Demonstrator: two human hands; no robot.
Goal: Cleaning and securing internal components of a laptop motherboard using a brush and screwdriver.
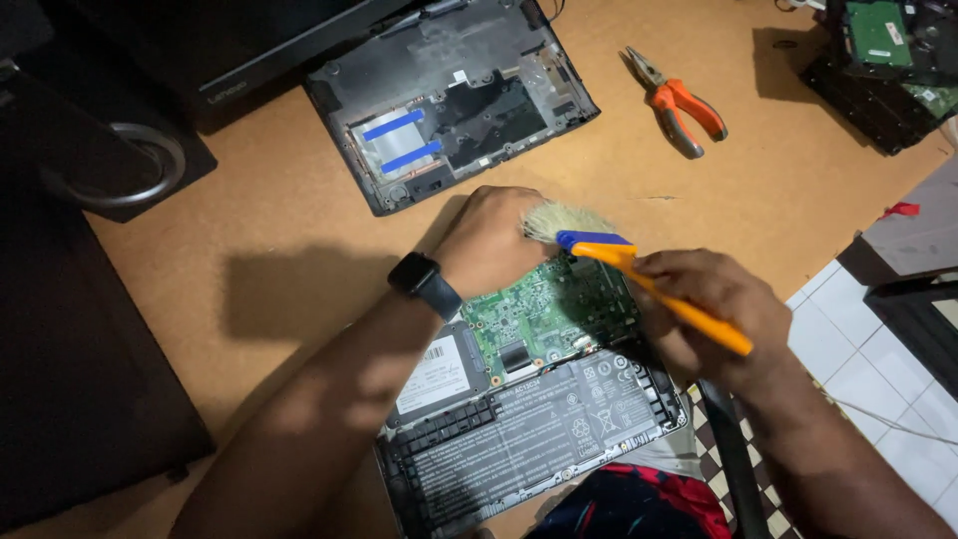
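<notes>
A green circuit board [554, 309] sits in the black opened laptop base [519, 429], under a pale-bristled brush with blue ferrule and orange handle [649, 284], near orange-handled grey pliers [679, 105], a black panel with two blue strips [449, 100] and a tan fibreboard worktop [299, 230].

the flat brown fibreboard tabletop [299, 230] looks matt and faintly grainy. the pale bristle brush with a glossy orange and blue plastic handle [639, 269], mid-frame, has soft, frayed fibres. below it the green circuit board [554, 314] is lacquered with shiny solder dots. the orange-gripped steel pliers [679, 105], upper right, have rubbery handles. the black wristwatch [424, 282] has a smooth matt band.
</notes>
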